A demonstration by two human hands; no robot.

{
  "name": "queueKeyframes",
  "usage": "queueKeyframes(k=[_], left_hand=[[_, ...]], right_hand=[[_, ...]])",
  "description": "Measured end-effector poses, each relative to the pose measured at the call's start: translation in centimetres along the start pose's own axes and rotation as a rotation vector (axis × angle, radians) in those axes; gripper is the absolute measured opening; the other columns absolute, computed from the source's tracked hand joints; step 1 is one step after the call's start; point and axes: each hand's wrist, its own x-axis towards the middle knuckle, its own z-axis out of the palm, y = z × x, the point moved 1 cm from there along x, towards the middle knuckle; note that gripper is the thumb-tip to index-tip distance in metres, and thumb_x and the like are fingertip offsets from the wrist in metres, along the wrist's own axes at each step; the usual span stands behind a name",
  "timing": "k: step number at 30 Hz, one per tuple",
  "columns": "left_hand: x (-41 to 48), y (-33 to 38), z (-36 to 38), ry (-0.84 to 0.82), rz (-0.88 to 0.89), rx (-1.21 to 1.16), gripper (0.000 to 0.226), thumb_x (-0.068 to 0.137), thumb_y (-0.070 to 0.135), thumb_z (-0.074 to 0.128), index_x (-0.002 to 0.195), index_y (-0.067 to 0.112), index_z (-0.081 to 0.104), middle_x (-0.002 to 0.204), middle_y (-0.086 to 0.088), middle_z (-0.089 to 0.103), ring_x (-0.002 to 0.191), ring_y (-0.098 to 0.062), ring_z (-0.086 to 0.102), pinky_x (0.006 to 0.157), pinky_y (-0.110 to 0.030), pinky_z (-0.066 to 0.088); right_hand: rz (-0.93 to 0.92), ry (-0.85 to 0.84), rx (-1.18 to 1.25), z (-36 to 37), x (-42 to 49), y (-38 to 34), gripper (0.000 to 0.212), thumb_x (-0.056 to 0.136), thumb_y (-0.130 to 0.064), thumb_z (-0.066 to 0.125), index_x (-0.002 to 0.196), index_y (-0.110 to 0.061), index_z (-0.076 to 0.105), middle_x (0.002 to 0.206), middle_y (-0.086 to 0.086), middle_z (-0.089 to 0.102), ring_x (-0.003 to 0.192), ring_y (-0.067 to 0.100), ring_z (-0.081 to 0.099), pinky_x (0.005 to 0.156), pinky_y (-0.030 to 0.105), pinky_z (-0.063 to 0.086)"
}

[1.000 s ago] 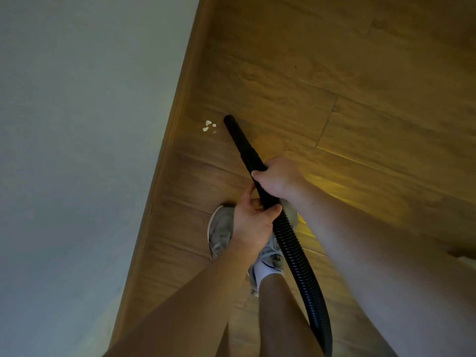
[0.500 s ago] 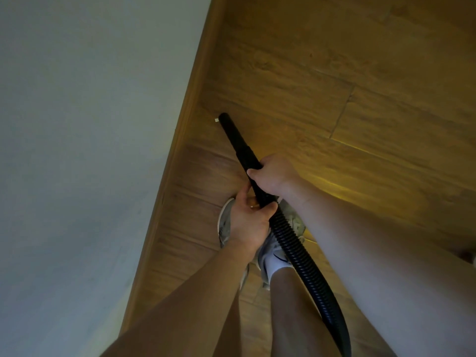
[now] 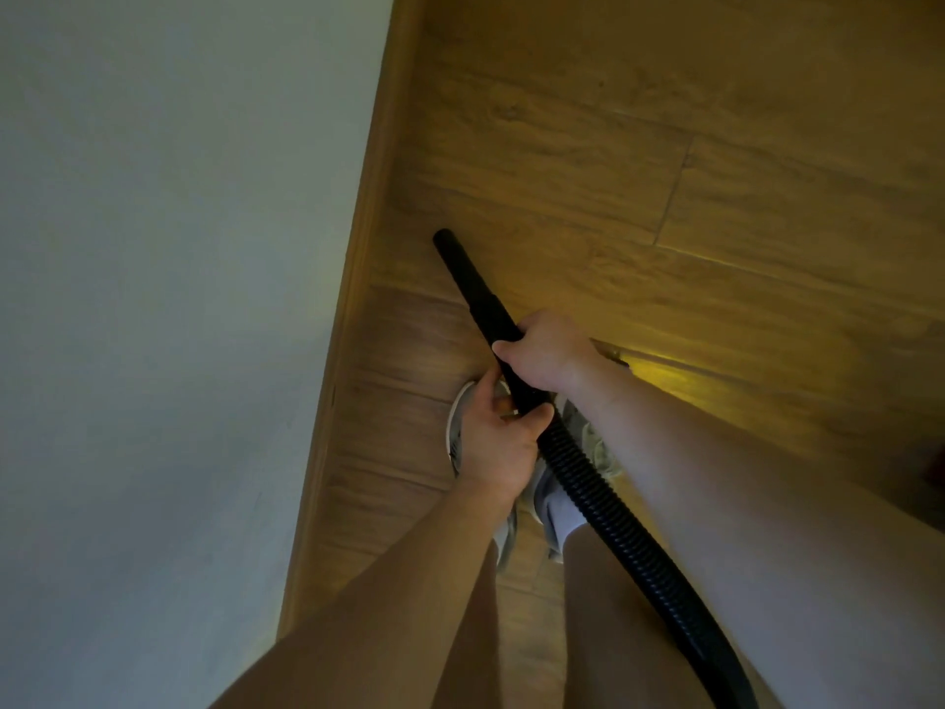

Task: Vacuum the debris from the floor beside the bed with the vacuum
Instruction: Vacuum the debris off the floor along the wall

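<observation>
A black vacuum wand (image 3: pixel 473 289) slants up and left over the wooden floor (image 3: pixel 665 145), its tip near the bed's wooden side rail (image 3: pixel 368 248). My right hand (image 3: pixel 544 353) grips the wand from above. Just below it my left hand (image 3: pixel 498 442) holds the joint where the wand meets the ribbed black hose (image 3: pixel 629 545), which runs off the bottom right. No white debris shows on the floor around the tip.
The pale bed surface (image 3: pixel 153 299) fills the left half. My grey shoes (image 3: pixel 588 442) stand on the floor under my hands, next to the rail. Open plank floor stretches up and to the right.
White bits lay left of the tip a second ago; the tip slid onto them, and none are visible now. Both hands kept their hold on the wand.
</observation>
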Motion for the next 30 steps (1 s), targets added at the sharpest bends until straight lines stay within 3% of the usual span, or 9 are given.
queueKeyframes(k=[5, 10, 18, 20, 25, 28, 30], left_hand=[[-1.5, -1.7, -1.0, -0.014, -0.002, 0.033, 0.057, 0.091, -0.005, 0.067, 0.119, 0.043, 0.054, 0.109, -0.002, 0.073, 0.095, -0.014, 0.073, 0.076, -0.027, 0.060], [-2.5, -4.0, -2.1, -0.015, 0.011, 0.047, 0.063, 0.089, -0.004, 0.067, 0.119, 0.050, 0.059, 0.115, -0.006, 0.074, 0.108, -0.025, 0.071, 0.093, -0.052, 0.058], [-4.9, -7.9, -3.0, 0.015, 0.040, -0.001, 0.062, 0.088, -0.003, 0.069, 0.110, 0.053, 0.057, 0.114, -0.006, 0.072, 0.108, -0.026, 0.070, 0.094, -0.053, 0.057], [-5.7, -9.1, -3.4, 0.021, 0.042, -0.036, 0.059, 0.086, -0.001, 0.071, 0.113, 0.050, 0.058, 0.114, -0.009, 0.073, 0.107, -0.028, 0.071, 0.095, -0.055, 0.056], [-8.1, -12.4, -4.3, 0.030, 0.033, -0.117, 0.065, 0.090, -0.003, 0.067, 0.143, 0.031, 0.051, 0.111, -0.006, 0.074, 0.106, -0.024, 0.071, 0.098, -0.053, 0.055], [-9.6, -14.3, -5.2, 0.050, 0.005, -0.156, 0.068, 0.087, 0.002, 0.069, 0.146, 0.029, 0.050, 0.113, -0.005, 0.075, 0.107, -0.025, 0.071, 0.099, -0.054, 0.054], [-10.5, -15.4, -6.1, 0.067, -0.025, -0.192, 0.069, 0.087, 0.005, 0.069, 0.149, 0.027, 0.047, 0.116, -0.005, 0.074, 0.107, -0.025, 0.071, 0.098, -0.054, 0.054]], right_hand=[[0.007, 0.009, -0.046, 1.8, -1.6, 1.1, 0.035, 0.095, -0.044, 0.060, 0.113, -0.016, 0.069, 0.082, 0.000, 0.062, 0.069, 0.016, 0.058, 0.049, 0.026, 0.037], [0.009, 0.018, -0.064, 4.2, -2.7, 1.8, 0.033, 0.094, -0.045, 0.060, 0.108, -0.017, 0.069, 0.073, -0.004, 0.055, 0.062, 0.011, 0.050, 0.048, 0.025, 0.033], [-0.044, 0.028, 0.009, 7.1, -5.6, 3.7, 0.024, 0.094, -0.040, 0.063, 0.105, -0.020, 0.070, 0.085, 0.000, 0.064, 0.079, 0.022, 0.061, 0.063, 0.027, 0.042], [-0.070, 0.028, -0.009, 7.8, -6.7, 4.0, 0.024, 0.094, -0.039, 0.063, 0.106, -0.020, 0.070, 0.087, 0.001, 0.066, 0.079, 0.021, 0.061, 0.064, 0.028, 0.044], [-0.079, 0.020, -0.057, 10.5, -9.0, 5.0, 0.031, 0.093, -0.040, 0.064, 0.110, -0.015, 0.069, 0.097, 0.008, 0.072, 0.091, 0.029, 0.068, 0.079, 0.034, 0.055], [-0.083, -0.014, -0.094, 12.8, -10.3, 5.3, 0.032, 0.092, -0.043, 0.064, 0.109, -0.017, 0.069, 0.097, 0.006, 0.072, 0.089, 0.028, 0.068, 0.079, 0.036, 0.057], [-0.086, -0.014, -0.129, 14.1, -11.1, 5.3, 0.031, 0.092, -0.042, 0.064, 0.107, -0.015, 0.069, 0.097, 0.006, 0.072, 0.086, 0.027, 0.067, 0.071, 0.032, 0.054]])
